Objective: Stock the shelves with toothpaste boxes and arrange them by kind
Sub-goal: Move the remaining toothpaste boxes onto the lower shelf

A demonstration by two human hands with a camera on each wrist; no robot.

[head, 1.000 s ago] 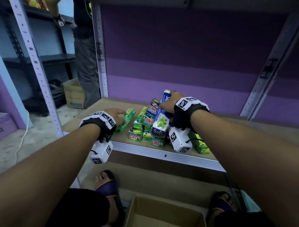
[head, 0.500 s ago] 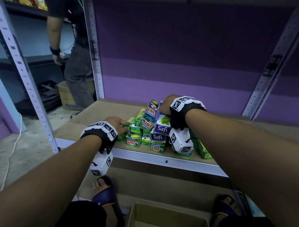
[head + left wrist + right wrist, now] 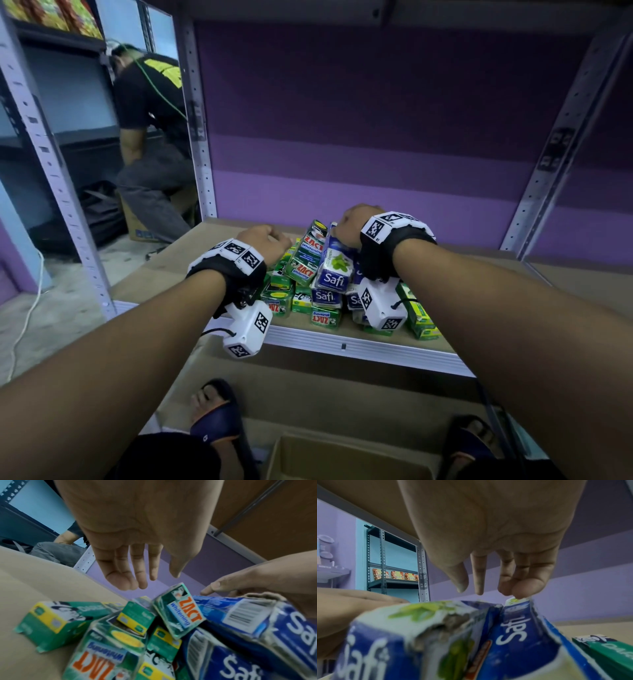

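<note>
A jumbled pile of toothpaste boxes [image 3: 308, 291] lies near the shelf's front edge: green Zact boxes [image 3: 306, 255], blue Safi boxes [image 3: 334, 270], and green-and-yellow boxes [image 3: 56, 620]. My left hand [image 3: 145, 580] hovers over the pile's left side with straight fingers and an empty palm; the head view shows it as a hand [image 3: 265, 240] just left of the tilted Zact box [image 3: 181, 609]. My right hand [image 3: 488, 591] hangs over the top of the pile, fingers pointing down, one fingertip touching the upper end of a Safi box [image 3: 518, 628]. It grips nothing.
The wooden shelf board [image 3: 191, 260] extends left, right and behind the pile to a purple back wall. Metal uprights [image 3: 202, 120] [image 3: 555, 147] frame the bay. An open cardboard box [image 3: 342, 459] sits on the floor below. Another person [image 3: 147, 113] crouches at far left.
My left hand has let go of the green box it held and moved right to hover over the pile. My right hand stays on top of the pile.
</note>
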